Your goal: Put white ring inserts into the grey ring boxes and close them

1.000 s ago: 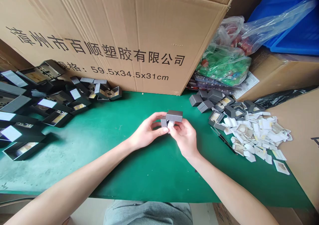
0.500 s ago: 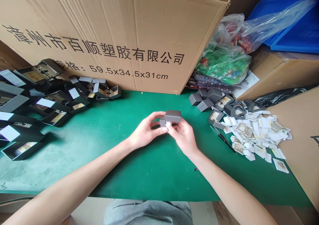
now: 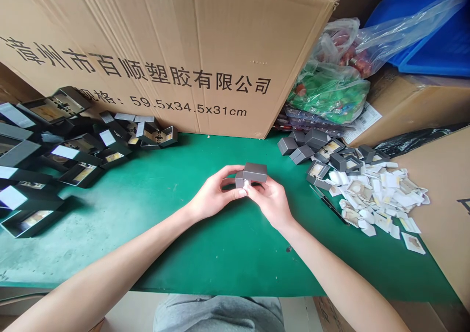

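Over the middle of the green table (image 3: 205, 253), a small dark grey box (image 3: 255, 172) is held between both hands. My left hand (image 3: 215, 192) grips its left part, with the forefinger along the back and the thumb at the front. My right hand (image 3: 271, 199) closes on it from the right, its thumb pressed to the front beside the left thumb. The box looks like two pieces hinged or stacked together, the larger on top. A small whitish bit shows by the right thumb, too small to name. The box's inside and several fingertips are hidden.
Open dark boxes (image 3: 84, 173) are piled at the left. At the right lie more small dark boxes (image 3: 319, 146), black tweezers (image 3: 329, 205) and a heap of white paper pieces (image 3: 382, 195). A big carton (image 3: 165, 43) stands behind; filled plastic bags (image 3: 330, 92) sit beside it.
Hardly anything differs. Both hands keep the box in the same place, and the right thumb has shifted slightly at its front. The view has moved a little.
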`<state>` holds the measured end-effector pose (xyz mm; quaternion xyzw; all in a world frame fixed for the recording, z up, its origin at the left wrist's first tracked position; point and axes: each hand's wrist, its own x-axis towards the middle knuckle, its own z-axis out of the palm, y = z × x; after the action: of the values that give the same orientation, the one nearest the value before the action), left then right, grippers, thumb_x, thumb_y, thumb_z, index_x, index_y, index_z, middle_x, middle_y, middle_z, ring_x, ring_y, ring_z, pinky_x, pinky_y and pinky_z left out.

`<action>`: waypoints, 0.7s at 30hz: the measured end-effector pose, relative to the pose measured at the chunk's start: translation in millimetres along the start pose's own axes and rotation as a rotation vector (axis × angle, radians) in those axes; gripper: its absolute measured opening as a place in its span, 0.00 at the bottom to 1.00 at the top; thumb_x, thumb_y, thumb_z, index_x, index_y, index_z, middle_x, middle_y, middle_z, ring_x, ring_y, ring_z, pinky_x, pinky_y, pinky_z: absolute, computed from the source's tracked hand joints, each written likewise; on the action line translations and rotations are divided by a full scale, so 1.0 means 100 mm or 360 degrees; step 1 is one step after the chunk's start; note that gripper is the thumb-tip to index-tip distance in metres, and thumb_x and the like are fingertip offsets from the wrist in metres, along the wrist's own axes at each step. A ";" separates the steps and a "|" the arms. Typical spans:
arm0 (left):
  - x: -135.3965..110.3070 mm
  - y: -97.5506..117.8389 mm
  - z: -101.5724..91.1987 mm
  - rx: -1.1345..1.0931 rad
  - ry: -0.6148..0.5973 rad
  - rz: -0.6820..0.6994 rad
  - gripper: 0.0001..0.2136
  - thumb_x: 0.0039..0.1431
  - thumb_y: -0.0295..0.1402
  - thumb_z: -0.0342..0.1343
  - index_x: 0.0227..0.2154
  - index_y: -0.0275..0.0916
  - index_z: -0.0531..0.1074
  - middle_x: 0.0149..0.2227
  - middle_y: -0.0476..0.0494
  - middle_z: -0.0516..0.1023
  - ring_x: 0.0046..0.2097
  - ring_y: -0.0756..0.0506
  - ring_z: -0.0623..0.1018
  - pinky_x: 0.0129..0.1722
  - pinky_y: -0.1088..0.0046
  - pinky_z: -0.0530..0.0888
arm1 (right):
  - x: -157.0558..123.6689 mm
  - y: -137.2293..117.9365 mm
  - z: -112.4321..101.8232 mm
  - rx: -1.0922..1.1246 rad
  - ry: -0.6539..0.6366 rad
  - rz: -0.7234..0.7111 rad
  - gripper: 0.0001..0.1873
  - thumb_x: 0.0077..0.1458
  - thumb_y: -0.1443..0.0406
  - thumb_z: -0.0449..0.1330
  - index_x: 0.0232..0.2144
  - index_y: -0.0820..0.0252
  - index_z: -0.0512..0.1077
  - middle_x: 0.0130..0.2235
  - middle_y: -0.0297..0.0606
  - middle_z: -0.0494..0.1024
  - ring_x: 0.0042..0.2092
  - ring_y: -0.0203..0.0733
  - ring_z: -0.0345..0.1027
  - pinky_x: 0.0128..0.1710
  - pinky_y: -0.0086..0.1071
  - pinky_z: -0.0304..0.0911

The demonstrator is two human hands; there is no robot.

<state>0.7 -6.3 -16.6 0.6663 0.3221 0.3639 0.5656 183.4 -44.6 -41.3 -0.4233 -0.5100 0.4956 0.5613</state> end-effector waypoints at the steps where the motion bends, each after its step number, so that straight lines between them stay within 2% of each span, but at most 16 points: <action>1: 0.00 -0.01 -0.01 -0.0020 -0.0003 0.0003 0.27 0.56 0.39 0.67 0.57 0.41 0.67 0.58 0.37 0.73 0.54 0.37 0.78 0.52 0.60 0.77 | 0.00 0.00 -0.01 -0.0016 -0.0021 0.0003 0.20 0.55 0.55 0.67 0.48 0.56 0.77 0.48 0.42 0.80 0.46 0.45 0.74 0.48 0.40 0.72; 4: 0.01 -0.03 -0.02 -0.0098 -0.0011 -0.0003 0.27 0.56 0.37 0.67 0.57 0.40 0.68 0.59 0.36 0.73 0.55 0.37 0.78 0.55 0.59 0.76 | -0.01 0.01 -0.02 -0.0117 -0.0022 -0.0019 0.19 0.55 0.55 0.67 0.47 0.56 0.79 0.48 0.42 0.79 0.44 0.45 0.75 0.47 0.40 0.72; 8: 0.03 -0.02 -0.01 -0.0283 -0.0013 -0.0062 0.27 0.55 0.36 0.68 0.56 0.40 0.69 0.59 0.36 0.74 0.56 0.37 0.77 0.56 0.58 0.75 | -0.02 0.01 0.01 -0.0079 0.0100 -0.0048 0.21 0.53 0.55 0.69 0.47 0.57 0.77 0.46 0.42 0.80 0.43 0.45 0.75 0.46 0.40 0.72; 13: 0.02 0.04 0.00 -0.0780 0.0039 -0.0278 0.20 0.59 0.35 0.65 0.52 0.44 0.69 0.48 0.44 0.81 0.51 0.43 0.80 0.53 0.62 0.77 | 0.01 -0.03 0.02 0.0033 0.0205 -0.0041 0.18 0.57 0.52 0.65 0.43 0.57 0.75 0.44 0.41 0.80 0.43 0.42 0.75 0.44 0.36 0.72; 16: 0.01 0.08 -0.01 -0.0922 0.0033 -0.0333 0.14 0.61 0.34 0.64 0.48 0.44 0.71 0.46 0.46 0.81 0.49 0.46 0.81 0.53 0.65 0.77 | 0.04 -0.04 -0.02 0.0076 0.0105 0.0064 0.20 0.57 0.50 0.64 0.44 0.57 0.74 0.41 0.40 0.80 0.38 0.39 0.74 0.37 0.34 0.72; 19: 0.01 0.11 -0.04 -0.0881 0.0007 -0.0342 0.15 0.61 0.33 0.63 0.51 0.42 0.73 0.50 0.44 0.80 0.50 0.46 0.80 0.51 0.69 0.78 | 0.08 -0.04 -0.06 0.0143 -0.0072 0.0201 0.24 0.55 0.49 0.66 0.46 0.58 0.74 0.37 0.39 0.80 0.34 0.39 0.73 0.35 0.34 0.70; 21: 0.00 0.12 -0.05 -0.0827 -0.0005 -0.0317 0.17 0.62 0.33 0.63 0.53 0.42 0.74 0.54 0.42 0.78 0.50 0.45 0.79 0.50 0.70 0.78 | 0.09 -0.04 -0.08 0.0182 -0.0118 0.0257 0.26 0.53 0.50 0.67 0.49 0.58 0.74 0.36 0.39 0.80 0.33 0.39 0.73 0.35 0.35 0.70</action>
<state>-2.7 -5.3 -4.6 0.4645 0.2811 0.3759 0.7509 191.7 -35.6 -37.3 -0.4116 -0.4654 0.5829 0.5237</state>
